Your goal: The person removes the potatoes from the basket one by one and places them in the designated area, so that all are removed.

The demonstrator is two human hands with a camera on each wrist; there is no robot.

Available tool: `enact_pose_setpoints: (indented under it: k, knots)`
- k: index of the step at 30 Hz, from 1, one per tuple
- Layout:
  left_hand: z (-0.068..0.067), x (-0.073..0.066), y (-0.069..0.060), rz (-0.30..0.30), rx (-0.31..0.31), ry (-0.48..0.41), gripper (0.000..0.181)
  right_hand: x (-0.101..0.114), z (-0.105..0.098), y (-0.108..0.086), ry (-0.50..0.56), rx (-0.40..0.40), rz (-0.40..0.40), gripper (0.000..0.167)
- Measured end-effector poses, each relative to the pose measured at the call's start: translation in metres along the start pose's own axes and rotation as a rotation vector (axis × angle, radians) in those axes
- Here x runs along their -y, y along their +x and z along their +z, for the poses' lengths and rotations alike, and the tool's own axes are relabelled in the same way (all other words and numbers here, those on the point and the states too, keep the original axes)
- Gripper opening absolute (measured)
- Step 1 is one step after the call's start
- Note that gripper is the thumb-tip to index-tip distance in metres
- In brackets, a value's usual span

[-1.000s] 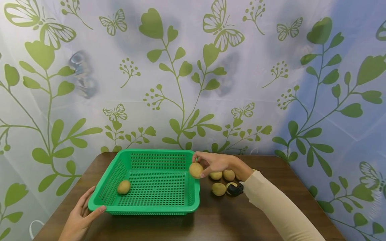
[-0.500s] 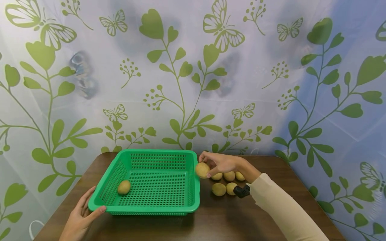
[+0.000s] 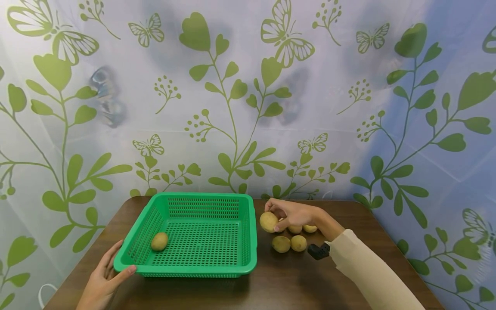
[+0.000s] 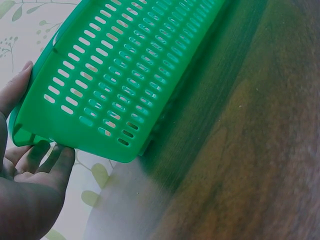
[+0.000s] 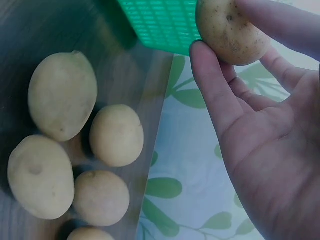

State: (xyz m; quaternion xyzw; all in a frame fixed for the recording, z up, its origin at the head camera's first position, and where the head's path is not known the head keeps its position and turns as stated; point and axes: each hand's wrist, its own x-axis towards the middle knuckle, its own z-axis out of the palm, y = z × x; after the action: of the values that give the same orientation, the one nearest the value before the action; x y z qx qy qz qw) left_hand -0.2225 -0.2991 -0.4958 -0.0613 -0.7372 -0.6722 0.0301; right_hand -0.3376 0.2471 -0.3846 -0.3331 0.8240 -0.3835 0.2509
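Note:
My left hand (image 3: 101,275) grips the near left corner of a green plastic basket (image 3: 190,269), thumb on the rim and fingers beneath it, as the left wrist view shows. One potato (image 3: 159,241) lies inside, toward the basket's left side. To the right of the basket, my right hand (image 3: 296,215) pinches a brown-spotted potato (image 5: 232,35) between thumb and fingers. Several pale yellow, potato-like pieces lie on the table near that hand, among them a larger oval piece (image 3: 281,244) and a rounder piece (image 3: 299,243). The right hand partly hides the back row.
The brown wooden table (image 3: 286,284) carries everything. Behind it hangs a white curtain (image 3: 248,107) with green leaves and butterflies. A small black device (image 3: 319,251) sits at the right wrist by the sleeve.
My right hand has moved right, from over the basket's right rim to beside the loose pieces, with the potato still pinched. The left hand and basket stay put.

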Motion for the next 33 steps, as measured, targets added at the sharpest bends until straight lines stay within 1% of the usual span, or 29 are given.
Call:
enact_pose_setpoints:
  k: [4, 12, 19, 23, 25, 30, 33]
  knots:
    - [0.000, 0.000, -0.001, 0.002, -0.002, -0.010, 0.079, -0.008, 0.001, -0.006, 0.006, -0.013, -0.001, 0.044]
    - [0.000, -0.001, -0.001, 0.020, -0.004, -0.008, 0.078, -0.022, 0.004, -0.022, 0.084, -0.050, 0.055, 0.045]
    - [-0.001, -0.001, -0.002, 0.019, -0.009, -0.004, 0.078, -0.032, 0.006, -0.032, 0.091, -0.086, 0.072, 0.045]
    - [-0.001, -0.001, -0.002, 0.009, -0.005, -0.021, 0.080, -0.037, 0.008, -0.039, 0.089, -0.102, 0.077, 0.045]
    - [-0.001, -0.002, -0.002, 0.008, -0.005, 0.003, 0.080, -0.040, 0.008, -0.043, 0.085, -0.117, 0.086, 0.045]
    - [0.001, -0.004, -0.001, 0.041, -0.008, 0.053, 0.076, -0.051, 0.008, -0.054, 0.080, -0.150, 0.106, 0.044]
    - [0.002, -0.004, -0.001, 0.062, -0.008, 0.028, 0.075, -0.057, 0.007, -0.059, 0.089, -0.145, 0.088, 0.043]
